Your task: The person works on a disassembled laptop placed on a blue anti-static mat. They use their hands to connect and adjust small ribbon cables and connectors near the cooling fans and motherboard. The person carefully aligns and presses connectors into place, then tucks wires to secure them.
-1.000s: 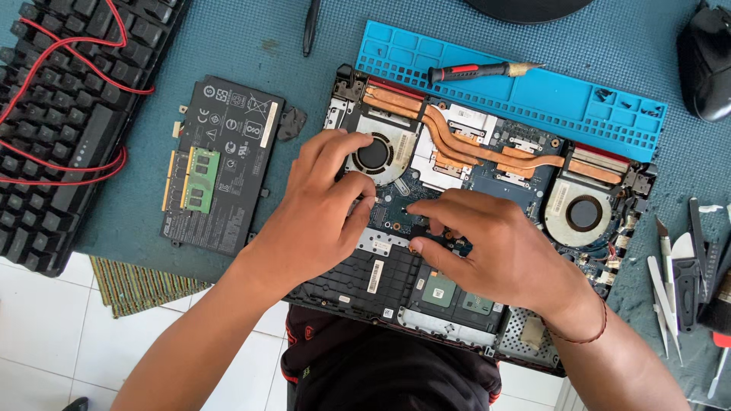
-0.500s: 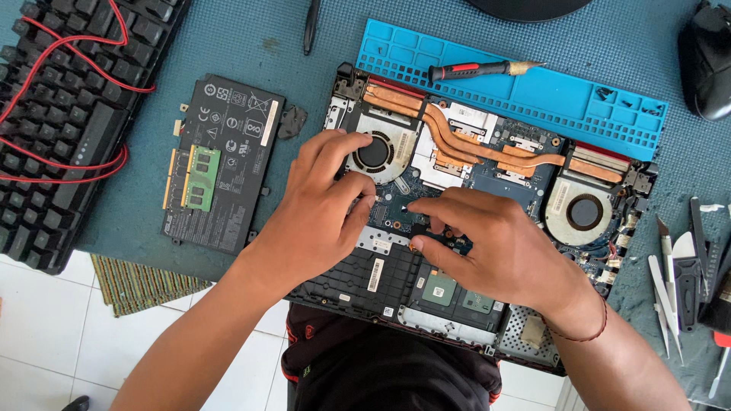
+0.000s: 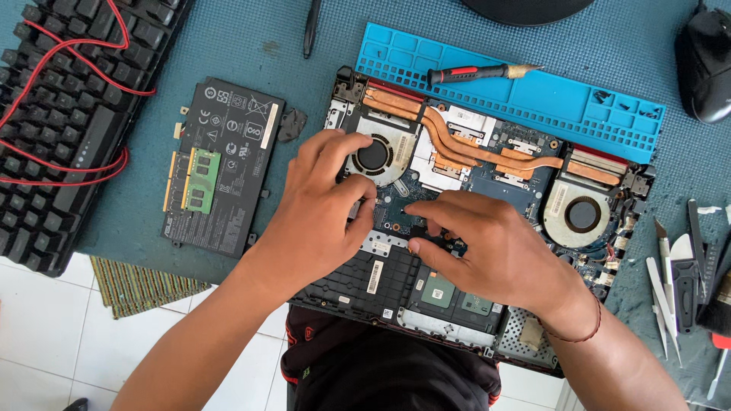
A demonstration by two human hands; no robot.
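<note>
Battery lies between keyboard and opened laptop.

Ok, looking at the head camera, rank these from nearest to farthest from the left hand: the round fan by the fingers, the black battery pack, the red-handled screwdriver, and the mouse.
1. Round fan: just under the fingertips of the left hand.
2. Black battery pack: on the mat to the hand's left.
3. Red-handled screwdriver: on the blue tray beyond the laptop.
4. Mouse: far right corner.

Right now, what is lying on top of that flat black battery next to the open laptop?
Two green memory sticks lie on the black battery, near its left edge. Whatever is under them is hidden. The left hand and right hand are over the open laptop, not the battery.
</note>
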